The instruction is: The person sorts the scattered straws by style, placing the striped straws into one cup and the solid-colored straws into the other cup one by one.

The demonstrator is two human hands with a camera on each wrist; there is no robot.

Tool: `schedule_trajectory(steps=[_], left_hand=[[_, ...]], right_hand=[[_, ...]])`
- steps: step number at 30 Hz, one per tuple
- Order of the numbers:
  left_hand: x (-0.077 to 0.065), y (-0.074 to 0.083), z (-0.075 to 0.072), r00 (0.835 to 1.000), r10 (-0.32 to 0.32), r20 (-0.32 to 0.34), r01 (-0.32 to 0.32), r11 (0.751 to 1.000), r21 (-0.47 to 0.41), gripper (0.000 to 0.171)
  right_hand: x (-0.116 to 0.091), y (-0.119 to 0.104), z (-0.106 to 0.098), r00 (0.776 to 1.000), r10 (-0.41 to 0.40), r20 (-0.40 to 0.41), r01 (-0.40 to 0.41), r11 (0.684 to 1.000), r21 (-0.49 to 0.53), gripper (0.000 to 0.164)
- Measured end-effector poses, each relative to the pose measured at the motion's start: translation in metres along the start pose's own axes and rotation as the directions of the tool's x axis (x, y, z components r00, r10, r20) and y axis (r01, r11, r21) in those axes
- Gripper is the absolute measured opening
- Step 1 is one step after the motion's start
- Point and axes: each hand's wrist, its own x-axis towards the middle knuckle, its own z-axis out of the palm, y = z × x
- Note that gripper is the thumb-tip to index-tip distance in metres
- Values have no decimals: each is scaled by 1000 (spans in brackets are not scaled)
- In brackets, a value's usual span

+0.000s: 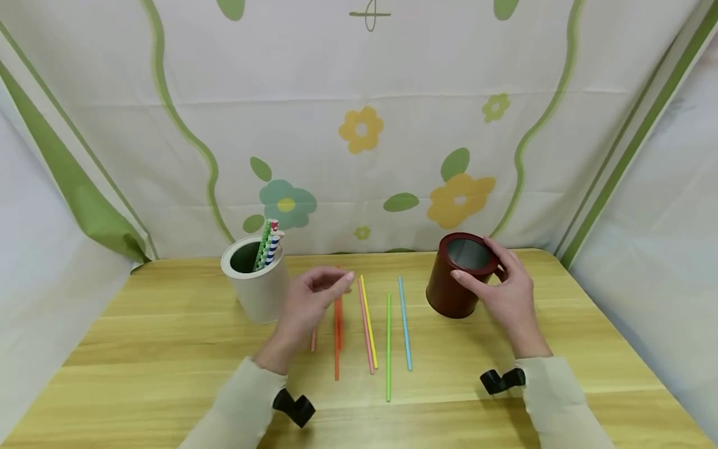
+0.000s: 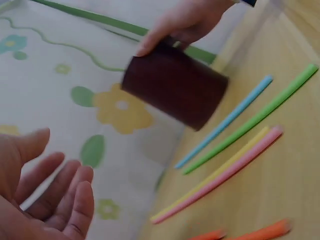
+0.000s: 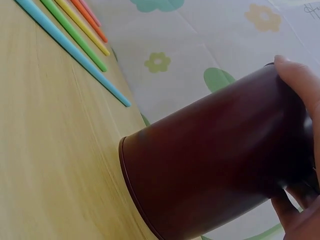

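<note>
My right hand [image 1: 507, 293] grips a dark red can [image 1: 455, 293] near its top rim, thumb in front and fingers round the far side. The can's dark side fills much of the right wrist view, and its open top faces up in the head view. My left hand [image 1: 314, 302] hovers over the left end of a row of coloured straws, fingers loosely bent and holding nothing. In the row are a blue straw [image 1: 405, 324], a green straw [image 1: 389, 349], a yellow straw [image 1: 368, 318], a pink straw [image 1: 365, 330] and orange straws [image 1: 337, 349], some partly hidden by the hand.
A white can [image 1: 255, 299] stands left of my left hand, with several patterned straws [image 1: 269, 246] leaning inside it. The wooden table [image 1: 140, 362] ends at a flowered curtain [image 1: 314, 156] along the back.
</note>
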Motion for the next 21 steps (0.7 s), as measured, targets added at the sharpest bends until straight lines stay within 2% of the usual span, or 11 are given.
schedule_trajectory(steps=[2,3,8,10,13,18,21], left_hand=[[6,-12,11,997,-80,-7,80,997,9,24],[8,-17,16,995,-98,-4,98,995,20,23],[19,-36,35,998,-55,4,53,984,169,15],[22,-38,40,999,-32,2,31,970,241,16],[25,-38,44,999,-44,11,38,951,307,23],[29,-38,47,992,-127,16,118,951,287,28],[29,-37,48,991,-137,-11,134,944,302,27]], right_hand=[[0,0,1,1000,-6,4,6,1000,4,85],[0,0,1,1000,-7,4,7,1000,5,85],[-1,1,0,1000,-6,-4,6,1000,1,84],[-1,2,0,1000,-9,-6,9,1000,2,84],[0,2,0,1000,-17,-9,17,1000,4,84],[-1,3,1,1000,-27,-15,27,999,19,84],[-1,3,1,999,-34,-16,35,999,27,84]])
